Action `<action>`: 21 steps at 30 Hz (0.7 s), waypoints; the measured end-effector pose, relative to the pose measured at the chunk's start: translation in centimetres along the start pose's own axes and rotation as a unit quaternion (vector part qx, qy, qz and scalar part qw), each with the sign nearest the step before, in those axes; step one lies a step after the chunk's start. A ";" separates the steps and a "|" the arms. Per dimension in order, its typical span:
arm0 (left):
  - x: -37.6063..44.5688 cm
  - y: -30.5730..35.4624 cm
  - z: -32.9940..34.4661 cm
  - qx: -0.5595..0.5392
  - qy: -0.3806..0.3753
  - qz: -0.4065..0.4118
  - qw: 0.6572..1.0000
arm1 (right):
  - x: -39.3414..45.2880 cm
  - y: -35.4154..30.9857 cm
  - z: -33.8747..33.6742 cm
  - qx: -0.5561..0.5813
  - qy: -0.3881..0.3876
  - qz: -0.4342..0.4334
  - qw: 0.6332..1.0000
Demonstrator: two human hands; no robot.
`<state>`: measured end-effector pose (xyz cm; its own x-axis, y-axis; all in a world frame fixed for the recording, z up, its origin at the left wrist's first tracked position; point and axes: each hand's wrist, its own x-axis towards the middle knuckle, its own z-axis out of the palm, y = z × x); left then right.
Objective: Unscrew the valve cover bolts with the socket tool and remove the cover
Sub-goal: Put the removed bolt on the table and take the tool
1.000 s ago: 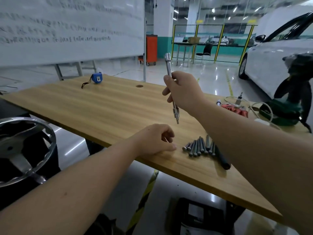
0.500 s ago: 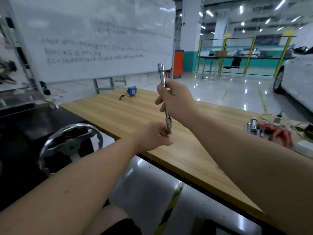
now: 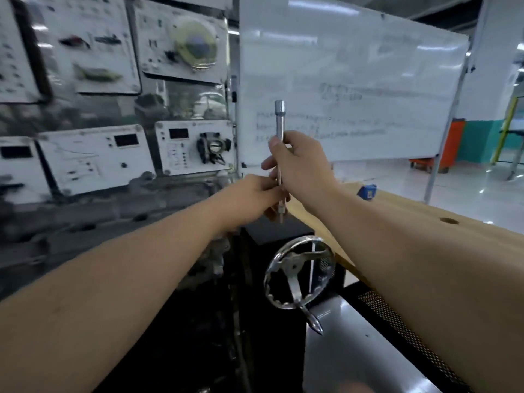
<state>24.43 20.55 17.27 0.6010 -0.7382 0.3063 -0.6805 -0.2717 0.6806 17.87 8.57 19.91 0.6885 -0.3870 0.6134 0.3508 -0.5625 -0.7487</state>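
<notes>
Socket tool (image 3: 280, 143): slim, round, polished-steel shaft held upright at centre, cylindrical socket end uppermost, narrower stepped tip lowest. Right hand (image 3: 300, 168): curled round the middle of the shaft, thumb laid against the metal. Left hand (image 3: 255, 198): just below and left of the right hand, fingers bent and pinching at the lower end of the socket tool; exact contact hidden behind the knuckles. Both forearms bare, reaching in from the lower corners.

Below the socket tool: chrome handwheel (image 3: 300, 272), scalloped rim, three curved spokes, pointed crank knob, mounted on a black box-shaped stand (image 3: 272, 307). Right of the socket tool: pale wood-grain surface (image 3: 425, 222) with a round hole, a small blue object (image 3: 367, 192) at its far edge, too blurred to identify. Behind the socket tool: glossy whiteboard (image 3: 354, 80) with faint handwriting. Left of the socket tool: white instrument panels (image 3: 93, 157) with dark rectangular displays, motion-blurred. Valve cover and bolts not identifiable in the blurred grey machinery left of the stand.
</notes>
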 end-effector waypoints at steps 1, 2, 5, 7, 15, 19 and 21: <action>-0.5 -0.8 -1.6 0.058 0.001 0.002 0.998 | 0.3 -0.3 1.6 -0.001 -0.016 -0.003 1.000; -1.0 -1.5 -3.1 0.114 0.000 0.006 0.993 | 0.6 -0.5 3.0 -0.003 -0.028 -0.005 1.000; -1.8 -3.1 -6.9 0.188 0.007 -0.006 0.982 | 1.6 -1.0 6.6 0.002 -0.039 -0.014 0.999; -2.0 -4.2 -8.6 0.190 0.028 -0.026 0.981 | 2.3 -1.3 8.5 0.016 -0.041 -0.017 0.999; -0.7 -8.8 -8.8 0.111 0.121 -0.045 0.985 | 5.2 0.4 12.6 0.054 -0.087 -0.046 0.994; 0.2 -9.7 -8.6 0.124 0.128 -0.043 0.983 | 6.1 2.3 13.3 0.109 -0.098 -0.034 0.989; 0.5 -10.2 -8.7 0.130 0.126 -0.054 0.982 | 6.5 3.1 13.8 0.141 -0.105 -0.027 0.984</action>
<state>35.39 28.35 16.27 0.7373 -0.5297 0.4193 -0.6721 -0.5123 0.5346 32.17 14.44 18.09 0.7699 -0.1850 0.6108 0.5323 -0.3420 -0.7744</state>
